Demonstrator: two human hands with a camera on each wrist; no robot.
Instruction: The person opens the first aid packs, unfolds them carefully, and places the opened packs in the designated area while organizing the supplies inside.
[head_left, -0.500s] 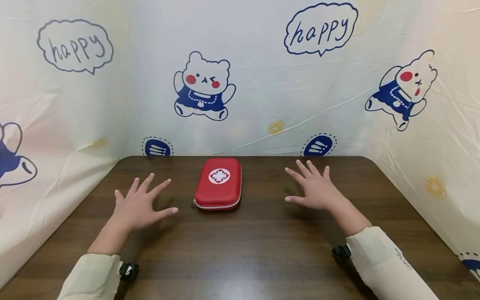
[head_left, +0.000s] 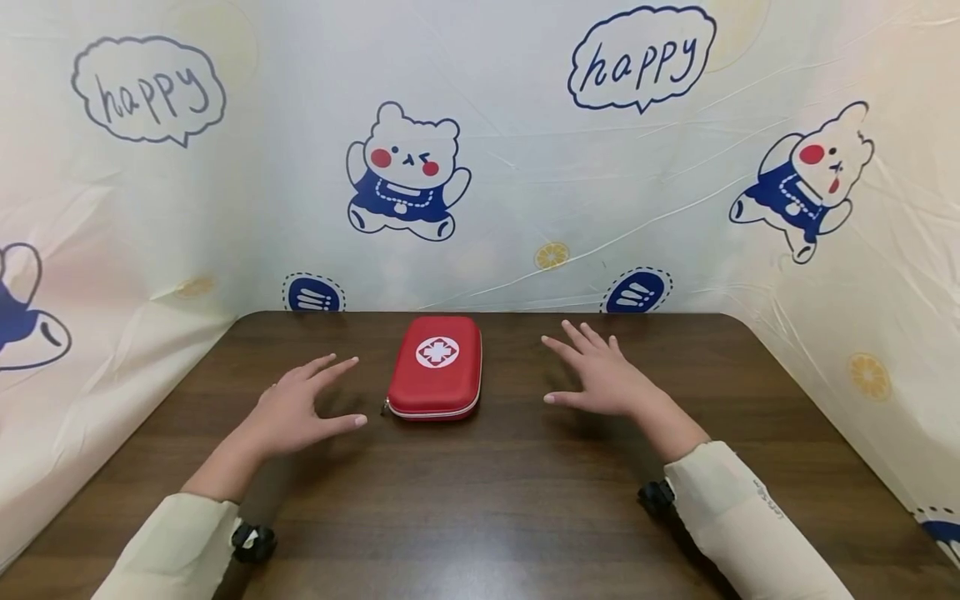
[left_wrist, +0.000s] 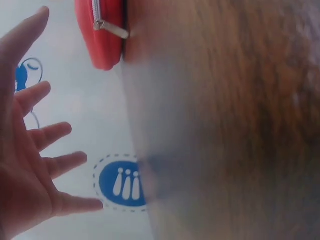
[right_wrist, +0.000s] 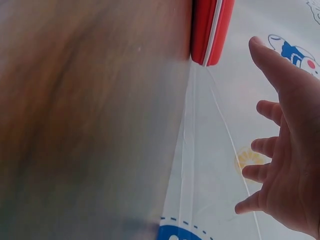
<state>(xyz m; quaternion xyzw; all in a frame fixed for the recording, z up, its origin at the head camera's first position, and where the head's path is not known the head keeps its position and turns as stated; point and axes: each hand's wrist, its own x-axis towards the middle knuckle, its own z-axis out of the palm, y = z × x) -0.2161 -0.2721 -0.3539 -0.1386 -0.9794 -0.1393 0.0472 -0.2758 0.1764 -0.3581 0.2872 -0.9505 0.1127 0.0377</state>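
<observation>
Head view: red case (head_left: 435,383) on counter (head_left: 480,508), between left hand (head_left: 288,412) and right hand (head_left: 611,379), both spread, empty. Left wrist: zipper pull (left_wrist: 114,29) juts, might catch if brushed. Right wrist: case unheld; one-sided push could slide it.

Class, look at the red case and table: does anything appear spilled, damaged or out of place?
Nothing stands out on the table. The red case lies flat, its zip looks closed, and no spill or damage shows. The only slight untidiness is creasing in the printed backdrop behind.
</observation>
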